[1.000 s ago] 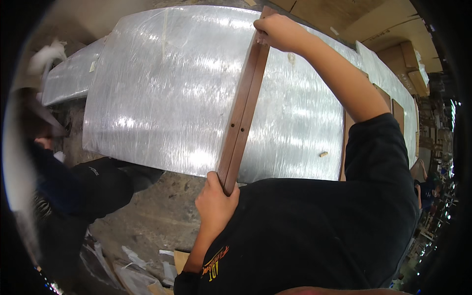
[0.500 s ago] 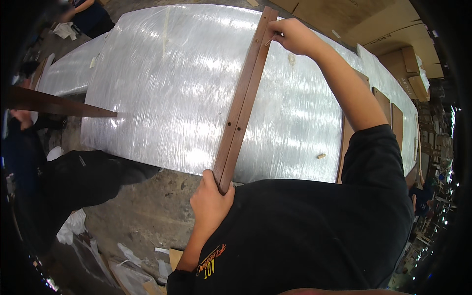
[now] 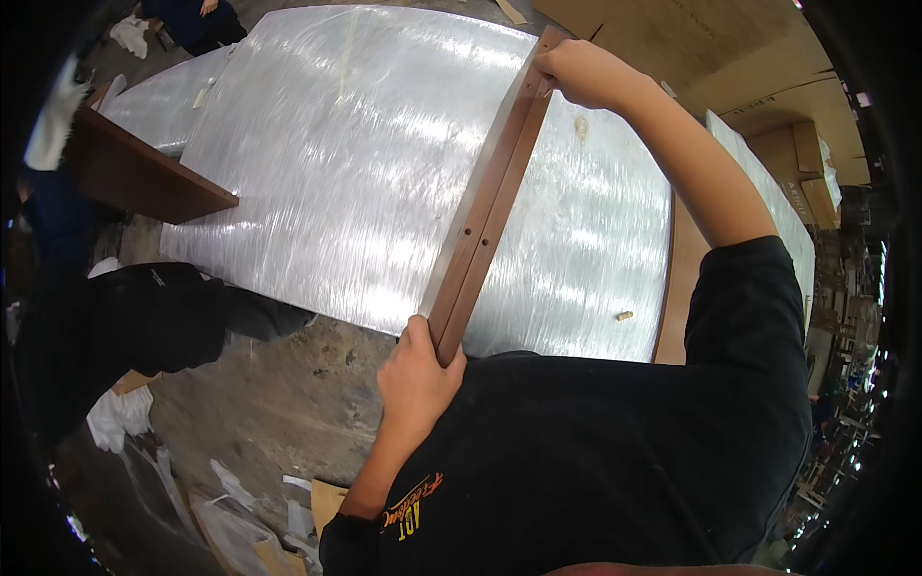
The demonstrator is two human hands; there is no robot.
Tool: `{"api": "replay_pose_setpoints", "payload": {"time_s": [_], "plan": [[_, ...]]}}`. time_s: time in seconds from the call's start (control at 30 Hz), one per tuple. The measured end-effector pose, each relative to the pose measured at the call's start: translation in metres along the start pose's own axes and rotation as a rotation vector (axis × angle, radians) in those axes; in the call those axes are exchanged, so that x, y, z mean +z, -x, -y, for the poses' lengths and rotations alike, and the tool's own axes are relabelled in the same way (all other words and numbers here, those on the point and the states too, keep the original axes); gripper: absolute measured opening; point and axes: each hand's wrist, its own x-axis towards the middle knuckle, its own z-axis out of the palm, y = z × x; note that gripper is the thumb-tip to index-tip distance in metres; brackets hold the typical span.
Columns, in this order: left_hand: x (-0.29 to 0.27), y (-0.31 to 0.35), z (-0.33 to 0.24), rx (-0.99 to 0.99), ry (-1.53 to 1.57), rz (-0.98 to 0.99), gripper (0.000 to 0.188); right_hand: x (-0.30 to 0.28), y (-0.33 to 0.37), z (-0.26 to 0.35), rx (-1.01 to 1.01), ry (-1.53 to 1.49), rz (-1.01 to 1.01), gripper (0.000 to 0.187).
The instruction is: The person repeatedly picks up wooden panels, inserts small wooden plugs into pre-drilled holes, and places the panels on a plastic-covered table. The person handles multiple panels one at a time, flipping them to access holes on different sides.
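Two long brown wooden boards stand side by side on edge, their narrow edges up, with a small dark hole in each near the middle. They cross a table-like surface covered in shiny plastic film. My left hand is closed round their near ends, thumb on one side and fingers on the other. At the far ends, my right hand is closed over the top of the boards; whether it also holds something small is hidden. A small tan wooden dowel lies on the film to the right.
Brown panels lie to the right, partly behind my sleeve. At left, a dark-clothed person is beside another brown board that reaches over the film. Cardboard boxes stand at far right. Plastic scraps litter the floor.
My right hand has gone from pinching a small thin piece beside the boards to closing over their far ends. The boards have shifted slightly right and tilted. The other person's board has turned.
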Motion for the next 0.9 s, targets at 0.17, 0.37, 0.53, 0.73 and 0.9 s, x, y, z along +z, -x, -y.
{"api": "replay_pose_setpoints", "payload": {"time_s": [0.17, 0.37, 0.53, 0.73, 0.9], "plan": [[0.001, 0.000, 0.001, 0.031, 0.000, -0.022, 0.046, 0.008, -0.003, -0.011, 0.170, -0.104, 0.070, 0.029], [0.000, 0.000, 0.001, 0.019, -0.012, -0.018, 0.048, 0.018, 0.005, -0.007, 0.139, -0.031, -0.062, 0.036], [0.003, 0.000, 0.002, 0.018, -0.017, -0.003, 0.048, 0.018, 0.008, -0.004, 0.115, -0.048, -0.038, 0.044], [0.003, -0.001, 0.003, 0.006, -0.008, 0.023, 0.048, 0.020, 0.008, -0.006, 0.180, -0.035, -0.006, 0.051], [0.002, -0.001, 0.001, -0.014, -0.020, 0.040, 0.049, 0.043, -0.001, -0.011, 0.228, -0.087, -0.036, 0.058]]}}
